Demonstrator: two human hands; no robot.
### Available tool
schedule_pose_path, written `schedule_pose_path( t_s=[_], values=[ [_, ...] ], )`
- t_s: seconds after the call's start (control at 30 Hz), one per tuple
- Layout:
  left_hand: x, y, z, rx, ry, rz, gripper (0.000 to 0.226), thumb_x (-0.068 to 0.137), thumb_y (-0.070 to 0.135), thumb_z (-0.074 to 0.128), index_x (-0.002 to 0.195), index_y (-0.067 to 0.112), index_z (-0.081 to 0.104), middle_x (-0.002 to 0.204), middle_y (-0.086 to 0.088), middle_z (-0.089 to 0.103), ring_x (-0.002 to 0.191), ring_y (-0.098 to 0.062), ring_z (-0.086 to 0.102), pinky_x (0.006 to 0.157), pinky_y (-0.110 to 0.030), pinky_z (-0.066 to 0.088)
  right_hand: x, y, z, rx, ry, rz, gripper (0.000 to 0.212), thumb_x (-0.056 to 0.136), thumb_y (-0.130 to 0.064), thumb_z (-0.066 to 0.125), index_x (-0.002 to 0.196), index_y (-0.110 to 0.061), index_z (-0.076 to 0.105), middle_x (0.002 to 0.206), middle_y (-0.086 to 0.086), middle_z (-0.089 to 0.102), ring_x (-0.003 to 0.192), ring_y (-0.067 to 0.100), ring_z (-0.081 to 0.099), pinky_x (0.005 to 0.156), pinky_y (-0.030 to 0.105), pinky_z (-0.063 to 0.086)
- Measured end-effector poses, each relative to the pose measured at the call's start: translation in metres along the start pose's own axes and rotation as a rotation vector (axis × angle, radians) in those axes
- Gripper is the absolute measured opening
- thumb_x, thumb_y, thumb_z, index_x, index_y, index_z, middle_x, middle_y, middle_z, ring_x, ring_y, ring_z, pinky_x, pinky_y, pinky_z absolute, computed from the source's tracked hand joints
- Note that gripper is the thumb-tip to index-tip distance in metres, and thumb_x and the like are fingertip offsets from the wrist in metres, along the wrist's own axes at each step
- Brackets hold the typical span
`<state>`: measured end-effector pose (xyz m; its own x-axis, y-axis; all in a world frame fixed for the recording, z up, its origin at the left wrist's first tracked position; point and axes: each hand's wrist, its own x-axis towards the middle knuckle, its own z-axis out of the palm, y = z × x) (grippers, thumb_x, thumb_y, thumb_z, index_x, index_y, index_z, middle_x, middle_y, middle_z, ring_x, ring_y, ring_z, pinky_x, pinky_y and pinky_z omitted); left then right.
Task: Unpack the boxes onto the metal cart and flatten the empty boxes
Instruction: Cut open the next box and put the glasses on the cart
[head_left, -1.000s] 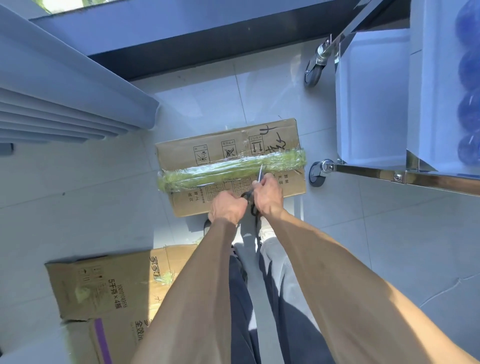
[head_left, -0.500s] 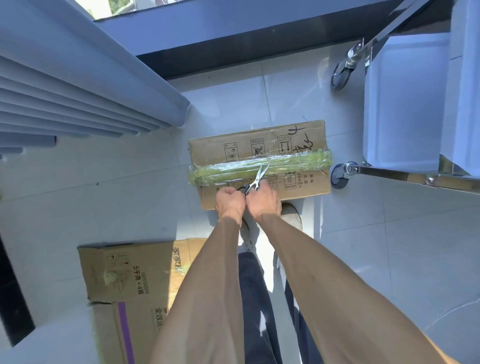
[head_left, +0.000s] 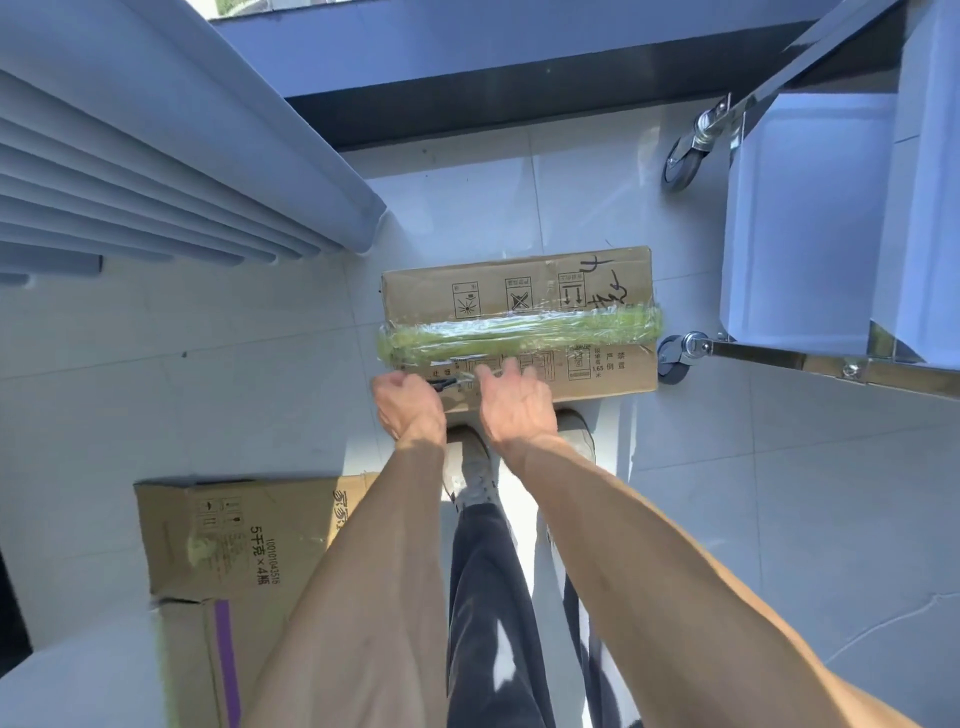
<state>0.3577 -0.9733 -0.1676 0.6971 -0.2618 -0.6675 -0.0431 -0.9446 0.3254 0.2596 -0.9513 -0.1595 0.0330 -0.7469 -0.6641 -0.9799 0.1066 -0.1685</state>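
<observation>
Fingers of the left hand (head_left: 410, 402) curl around dark scissor handles (head_left: 441, 383) at the near edge of the sealed box; fingers of the right hand (head_left: 514, 402) lie fairly straight on the box top beside them, gripping nothing that shows.

Metal cart (head_left: 810, 358): stands at right on casters, its near wheel just beside the box's right end.

Second carton (head_left: 234, 540): lies on the floor at lower left; printed "5千克×4瓶" and a number that looks like 1001043516. A purple stripe marks the cardboard below it.

Sealed cardboard box (head_left: 519, 291): sits on the tiled floor directly ahead of the shoes, long side facing the person. Corrugated and stiff; weight cannot be judged. Best taken at the two short ends or under the bottom edges, since the wrap looks slick.

Green stretch-wrap band (head_left: 519, 332): glossy and wrinkled, runs lengthwise over the top seam. Judgement: thin film, should part easily under the blades.

Markings on the box: handling pictograms, black handwritten strokes at upper right, and "1.65" among small characters near the right end.
</observation>
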Motion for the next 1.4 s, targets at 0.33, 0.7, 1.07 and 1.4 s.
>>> schedule_pose_path(
  t_s=[0.33,0.7,1.07,1.4],
  values=[
    [0.041,-0.033,-0.034,0.268,0.054,0.207,0.047,0.093,0.000,0.039,0.138,0.013,0.049,0.126,-0.018,0.057,0.112,-0.035,0.057,0.084,-0.034,0.039,0.031,-0.059,0.004,0.158,0.130,-0.116,0.030,0.102,-0.011,0.034,0.124,-0.007,0.053,0.100,0.016,0.055,0.088,0.033,0.059,0.073,0.040,0.044],
    [0.054,-0.026,-0.013,0.705,-0.342,0.477,0.035,0.096,0.018,0.047,0.130,0.012,0.051,0.118,-0.019,0.057,0.111,-0.037,0.059,0.088,-0.038,0.047,0.039,-0.055,-0.001,0.177,0.081,-0.110,0.023,0.098,-0.019,0.041,0.108,-0.010,0.059,0.084,0.009,0.042,0.074,0.032,0.055,0.066,0.036,0.040],
    [0.058,-0.023,-0.005,0.770,-0.310,0.431,0.041,0.102,0.029,0.043,0.141,0.016,0.045,0.129,-0.014,0.060,0.119,-0.033,0.058,0.095,-0.035,0.045,0.036,-0.061,-0.005,0.183,0.018,-0.083,0.017,0.094,-0.012,0.042,0.099,-0.005,0.057,0.091,0.014,0.049,0.081,0.032,0.056,0.072,0.041,0.046],
    [0.061,-0.024,0.001,0.724,-0.491,0.162,0.052,0.102,0.051,0.030,0.147,0.025,0.030,0.137,-0.017,0.050,0.130,-0.032,0.047,0.110,-0.039,0.035,0.045,-0.064,-0.012,0.116,0.026,-0.131,0.035,0.104,-0.014,0.030,0.113,-0.004,0.063,0.090,0.012,0.040,0.085,0.031,0.054,0.070,0.039,0.038]
  ],
)
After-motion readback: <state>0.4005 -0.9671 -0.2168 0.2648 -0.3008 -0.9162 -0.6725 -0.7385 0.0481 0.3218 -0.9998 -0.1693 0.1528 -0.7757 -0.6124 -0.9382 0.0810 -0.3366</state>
